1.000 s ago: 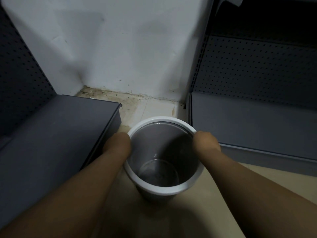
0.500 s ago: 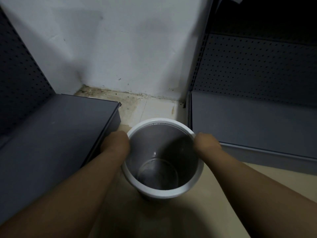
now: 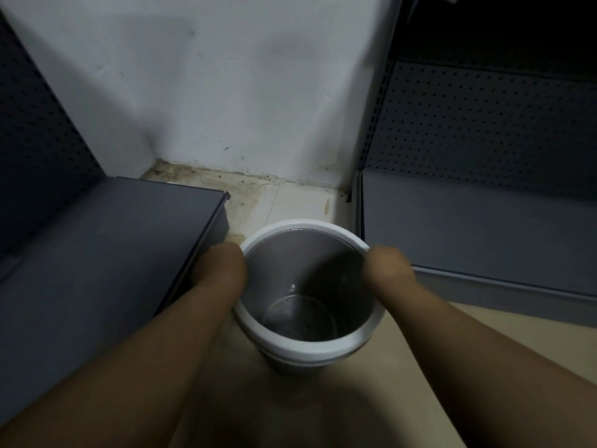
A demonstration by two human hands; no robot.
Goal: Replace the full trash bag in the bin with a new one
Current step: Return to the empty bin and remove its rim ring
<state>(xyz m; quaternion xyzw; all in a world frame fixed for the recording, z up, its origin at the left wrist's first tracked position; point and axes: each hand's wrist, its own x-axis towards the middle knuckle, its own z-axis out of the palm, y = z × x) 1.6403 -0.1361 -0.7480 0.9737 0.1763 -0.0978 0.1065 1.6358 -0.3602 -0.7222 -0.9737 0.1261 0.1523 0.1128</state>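
Note:
A round bin (image 3: 310,349) with a white rim and a grey inside stands on the floor in a corner. No bag shows inside it, and its bare bottom is visible. My left hand (image 3: 219,268) is against the left side of the rim. My right hand (image 3: 387,266) is against the right side of the rim. Both hands curl down over the outside of the bin, so their fingers are hidden. No trash bag is in view.
A low grey shelf (image 3: 113,253) with a perforated back panel stands close on the left. Another grey shelf (image 3: 468,227) stands on the right. A white wall (image 3: 242,92) closes the corner behind the bin, above stained floor tiles (image 3: 290,202).

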